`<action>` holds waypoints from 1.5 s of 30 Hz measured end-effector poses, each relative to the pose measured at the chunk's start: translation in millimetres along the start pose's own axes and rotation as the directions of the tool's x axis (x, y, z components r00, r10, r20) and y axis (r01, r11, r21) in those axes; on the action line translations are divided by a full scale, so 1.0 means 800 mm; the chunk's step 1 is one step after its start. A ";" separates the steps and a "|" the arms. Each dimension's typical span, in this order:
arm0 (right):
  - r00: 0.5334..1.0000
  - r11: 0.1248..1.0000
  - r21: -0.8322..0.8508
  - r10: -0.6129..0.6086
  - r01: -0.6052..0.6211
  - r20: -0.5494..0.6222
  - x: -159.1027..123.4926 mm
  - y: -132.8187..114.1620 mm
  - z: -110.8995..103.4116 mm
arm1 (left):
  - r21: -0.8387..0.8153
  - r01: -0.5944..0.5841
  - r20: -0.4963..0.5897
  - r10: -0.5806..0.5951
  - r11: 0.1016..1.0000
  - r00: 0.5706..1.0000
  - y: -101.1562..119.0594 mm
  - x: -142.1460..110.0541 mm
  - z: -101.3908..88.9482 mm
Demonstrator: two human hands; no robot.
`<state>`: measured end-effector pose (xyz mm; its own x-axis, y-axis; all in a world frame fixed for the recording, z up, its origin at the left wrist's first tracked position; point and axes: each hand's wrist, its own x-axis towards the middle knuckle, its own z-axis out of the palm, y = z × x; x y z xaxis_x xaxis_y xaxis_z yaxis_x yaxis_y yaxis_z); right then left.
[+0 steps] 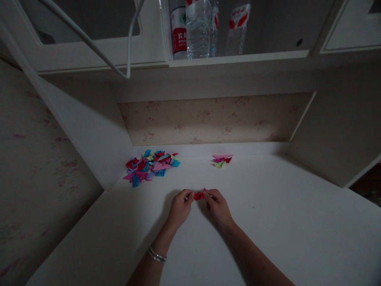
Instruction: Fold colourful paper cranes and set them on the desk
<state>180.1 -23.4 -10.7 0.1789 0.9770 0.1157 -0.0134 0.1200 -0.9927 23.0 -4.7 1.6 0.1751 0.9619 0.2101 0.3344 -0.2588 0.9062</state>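
Nearest you, your left arm (149, 272) wears a silvery bracelet (157, 255). Further out, your left hand (181, 204) pinches one end of a small red folded paper (199, 196) and your right hand (218, 206) pinches the other, over the white tabletop (282, 222). Beyond, a pile of colourful folded papers (153, 165) lies left; a smaller pink, red and yellow cluster (222, 160) sits well apart, to its right. Bottles (199, 31) stand on the shelf (238, 60) above.

Plastic bottles (199, 33) on shelf (238, 59), white cable (129, 51), floral wallpaper (184, 121)
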 end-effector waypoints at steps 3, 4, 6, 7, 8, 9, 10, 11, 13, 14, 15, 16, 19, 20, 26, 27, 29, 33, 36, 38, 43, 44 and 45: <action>1.000 0.998 -0.058 0.012 -0.011 0.015 -0.003 0.000 0.003 | -0.052 0.036 -0.044 -0.039 0.998 0.998 -0.009 0.003 -0.004; 0.999 0.997 -0.070 0.028 -0.026 0.031 -0.003 0.000 0.003 | -0.072 0.049 -0.047 -0.052 0.996 0.998 -0.011 0.004 -0.003; 0.999 0.996 -0.084 0.038 -0.035 0.037 -0.005 0.000 0.004 | -0.102 0.070 -0.047 -0.075 0.992 0.996 -0.014 0.005 -0.001; 0.999 0.996 -0.081 0.035 -0.032 0.029 -0.005 -0.001 0.004 | -0.112 0.078 -0.041 -0.083 0.991 0.996 -0.015 0.005 0.001; 0.999 0.997 -0.072 0.034 -0.032 0.016 -0.006 -0.002 0.004 | -0.120 0.082 -0.033 -0.086 0.989 0.996 -0.016 0.005 0.002; 0.999 0.998 -0.061 0.035 -0.035 0.006 -0.006 -0.003 0.004 | -0.126 0.082 -0.025 -0.086 0.989 0.996 -0.017 0.005 0.003; 0.999 0.998 -0.050 0.041 -0.041 -0.001 -0.007 -0.004 0.004 | -0.133 0.081 -0.016 -0.084 0.988 0.996 -0.017 0.004 0.004; 0.999 0.998 -0.041 0.047 -0.048 -0.004 -0.007 -0.004 0.004 | -0.140 0.080 -0.007 -0.082 0.987 0.997 -0.018 0.004 0.005; 0.999 0.998 -0.035 0.050 -0.050 0.001 -0.007 -0.003 0.004 | -0.147 0.087 0.012 -0.086 0.985 0.996 -0.017 0.002 0.005; 0.999 0.998 -0.036 0.043 -0.042 0.006 -0.007 -0.002 0.004 | -0.147 0.093 0.023 -0.090 0.985 0.996 -0.016 0.002 0.005; 0.999 0.999 -0.036 0.034 -0.033 0.010 -0.006 0.001 0.004 | -0.143 0.098 0.033 -0.094 0.985 0.995 -0.015 0.001 0.004; 1.000 0.999 -0.037 0.025 -0.024 0.012 -0.006 0.003 0.004 | -0.137 0.102 0.040 -0.097 0.985 0.994 -0.013 0.000 0.004; 1.000 0.999 -0.030 0.013 -0.013 0.010 -0.003 0.011 0.004 | -0.115 0.105 0.046 -0.100 0.988 0.994 -0.010 -0.001 0.004; 1.000 1.000 -0.025 0.016 -0.016 0.009 -0.003 0.012 0.004 | -0.109 0.107 0.046 -0.102 0.988 0.994 -0.009 -0.001 0.004; 1.000 0.999 -0.030 0.011 -0.010 0.011 -0.003 0.012 0.004 | -0.130 0.146 0.072 -0.137 0.981 0.988 -0.005 -0.002 0.004; 1.000 1.000 -0.030 0.009 -0.008 0.013 -0.003 0.012 0.004 | -0.135 0.152 0.075 -0.143 0.979 0.987 -0.004 -0.002 0.004; 1.000 1.000 -0.030 0.008 -0.007 0.019 -0.004 0.011 0.004 | -0.145 0.161 0.073 -0.152 0.976 0.986 -0.003 -0.002 0.004; 1.000 1.000 -0.014 0.005 -0.004 0.018 -0.005 0.010 0.004 | -0.160 0.169 0.075 -0.159 0.973 0.984 -0.003 -0.003 0.004; 1.000 1.000 0.000 0.016 -0.016 0.010 -0.004 0.011 0.004 | -0.172 0.168 0.093 -0.154 0.971 0.984 -0.005 -0.003 0.005; 1.000 1.000 -0.003 0.022 -0.022 0.007 -0.003 0.013 0.005 | -0.179 0.171 0.096 -0.155 0.969 0.983 -0.006 -0.003 0.005; 1.000 1.000 -0.021 0.014 -0.014 0.015 -0.003 0.015 0.004 | -0.186 0.175 0.102 -0.158 0.967 0.982 -0.009 -0.003 0.005; 1.000 1.000 -0.025 0.013 -0.013 0.016 -0.003 0.015 0.004 | -0.186 0.170 0.106 -0.152 0.968 0.983 -0.009 -0.002 0.005; 1.000 0.999 -0.029 0.014 -0.014 0.016 -0.004 0.014 0.004 | -0.186 0.164 0.110 -0.145 0.969 0.983 -0.010 -0.002 0.005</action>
<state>176.3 -24.4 -21.9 0.1628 0.9814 0.1021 0.0122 0.1015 -0.9948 24.1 -4.9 -7.3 0.2257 0.9736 0.0345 0.1800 -0.0765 0.9807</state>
